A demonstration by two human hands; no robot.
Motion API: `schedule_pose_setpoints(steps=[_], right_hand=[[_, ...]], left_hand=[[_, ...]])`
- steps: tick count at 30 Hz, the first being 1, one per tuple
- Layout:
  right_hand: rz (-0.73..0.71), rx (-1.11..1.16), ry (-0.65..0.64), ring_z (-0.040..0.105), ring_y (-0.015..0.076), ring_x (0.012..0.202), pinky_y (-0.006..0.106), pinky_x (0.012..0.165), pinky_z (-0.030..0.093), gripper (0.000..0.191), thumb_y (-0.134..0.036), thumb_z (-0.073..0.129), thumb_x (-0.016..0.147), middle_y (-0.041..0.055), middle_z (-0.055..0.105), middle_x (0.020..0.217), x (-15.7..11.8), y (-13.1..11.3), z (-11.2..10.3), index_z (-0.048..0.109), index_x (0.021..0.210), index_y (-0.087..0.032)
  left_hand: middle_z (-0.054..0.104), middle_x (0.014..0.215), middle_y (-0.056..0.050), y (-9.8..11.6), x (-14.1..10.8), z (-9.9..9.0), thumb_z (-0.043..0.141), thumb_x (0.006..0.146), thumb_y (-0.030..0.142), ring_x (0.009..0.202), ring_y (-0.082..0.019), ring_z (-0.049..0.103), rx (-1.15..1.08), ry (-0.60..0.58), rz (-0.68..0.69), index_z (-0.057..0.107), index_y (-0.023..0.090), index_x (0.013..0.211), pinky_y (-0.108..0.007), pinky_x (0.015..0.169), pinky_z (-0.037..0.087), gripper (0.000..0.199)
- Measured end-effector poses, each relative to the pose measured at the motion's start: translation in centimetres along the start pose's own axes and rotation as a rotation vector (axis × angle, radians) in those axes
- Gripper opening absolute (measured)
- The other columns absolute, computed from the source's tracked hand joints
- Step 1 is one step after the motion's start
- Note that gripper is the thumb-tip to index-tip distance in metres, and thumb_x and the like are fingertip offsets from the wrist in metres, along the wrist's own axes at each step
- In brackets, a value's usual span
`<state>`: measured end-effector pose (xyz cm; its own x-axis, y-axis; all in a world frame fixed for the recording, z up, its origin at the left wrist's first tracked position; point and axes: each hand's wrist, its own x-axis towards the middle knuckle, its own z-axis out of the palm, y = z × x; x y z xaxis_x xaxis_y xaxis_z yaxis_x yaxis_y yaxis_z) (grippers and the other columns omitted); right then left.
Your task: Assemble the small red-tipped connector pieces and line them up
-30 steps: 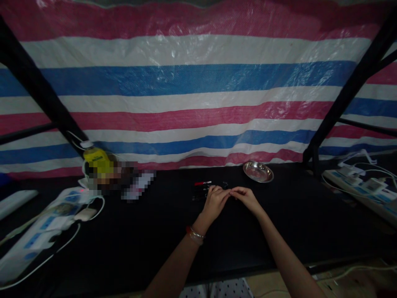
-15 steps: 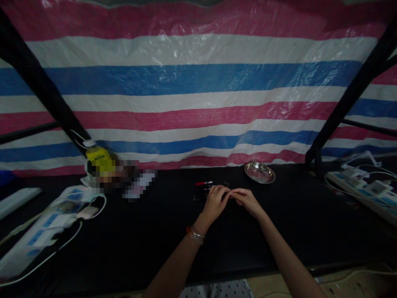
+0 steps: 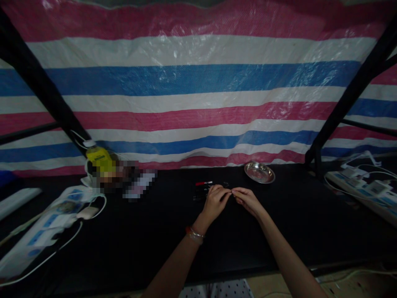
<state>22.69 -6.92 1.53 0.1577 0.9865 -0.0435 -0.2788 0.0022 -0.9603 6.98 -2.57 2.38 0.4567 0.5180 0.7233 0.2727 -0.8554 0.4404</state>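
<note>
Over the black table (image 3: 149, 240), my left hand (image 3: 216, 201) has its fingers pinched on something too small to make out. My right hand (image 3: 246, 200) faces it, thumb and fingers pinched together, the fingertips of both hands nearly touching. What lies between them is hidden. A red pen-like item with a silver end (image 3: 204, 183) lies just beyond my left hand. Several dark slim items (image 3: 200, 198) lie beside that hand, partly covered by it. A small dark piece (image 3: 226, 183) rests behind my fingertips.
A round metal dish (image 3: 259, 172) stands at the back right. At the left are a yellow bottle (image 3: 101, 159), a blurred-out patch and a power strip (image 3: 46, 227) with white cables. Another power strip (image 3: 366, 194) lies at the right. Striped sheeting hangs behind.
My fingertips have parted slightly, my right hand shifting a little to the right. Nothing else has visibly moved.
</note>
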Motion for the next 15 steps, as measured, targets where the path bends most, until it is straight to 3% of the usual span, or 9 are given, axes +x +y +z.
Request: schedule_pose_setpoints(steps=[8, 15], right_hand=[[0.018, 0.052, -0.045, 0.029, 0.0024, 0.042, 0.021, 0.042, 0.016, 0.030, -0.039, 0.079, 0.057, -0.0060, 0.045, 0.047, -0.1, -0.2, 0.0, 0.067, 0.071, -0.015], [-0.048, 0.055, 0.093, 0.035, 0.0032, 0.039, 0.020, 0.039, 0.020, 0.035, -0.041, 0.081, 0.053, -0.0032, 0.056, 0.053, 0.2, 0.6, 1.2, 0.066, 0.073, -0.016]], left_hand=[[0.068, 0.082, -0.001, 0.0, 0.1, -0.3, 0.058, 0.084, 0.027, 0.083, -0.015, 0.056, 0.085, -0.012, 0.031, 0.068, 0.023, 0.085, -0.032, 0.080, 0.040, 0.011], [0.066, 0.078, 0.000, -0.1, 0.1, -0.2, 0.058, 0.084, 0.028, 0.080, -0.014, 0.055, 0.119, -0.013, 0.022, 0.068, 0.022, 0.083, -0.031, 0.078, 0.038, 0.011]])
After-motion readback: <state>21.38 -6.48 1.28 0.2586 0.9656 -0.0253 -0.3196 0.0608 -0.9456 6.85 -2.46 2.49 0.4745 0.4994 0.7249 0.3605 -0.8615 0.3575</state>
